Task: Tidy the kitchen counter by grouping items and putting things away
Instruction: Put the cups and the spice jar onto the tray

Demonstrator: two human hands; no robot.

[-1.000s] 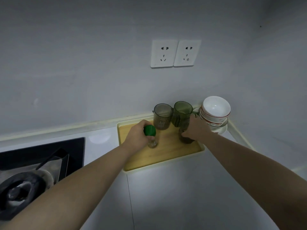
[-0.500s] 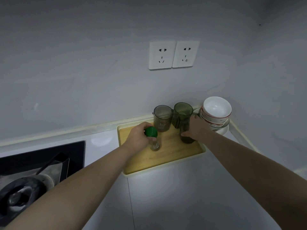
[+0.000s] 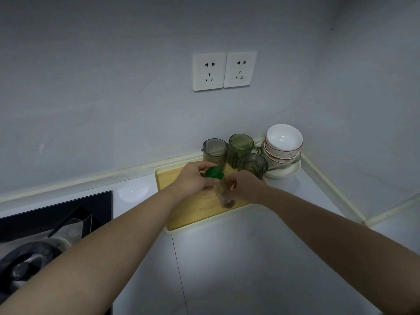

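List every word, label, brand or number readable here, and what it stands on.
None can be read.
The two white wall sockets show no lettering.
The clear bottle with a green cap shows no legible label.
The red marks on the stacked white bowls are too blurred to tell as text.

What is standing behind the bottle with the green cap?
Behind the bottle: a grey cup, a green cup and a dark cup. The left hand and right hand hide the tray between.

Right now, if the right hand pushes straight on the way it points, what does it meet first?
The green-capped bottle: the right hand points left and its fingers touch it. Behind that, the left hand.
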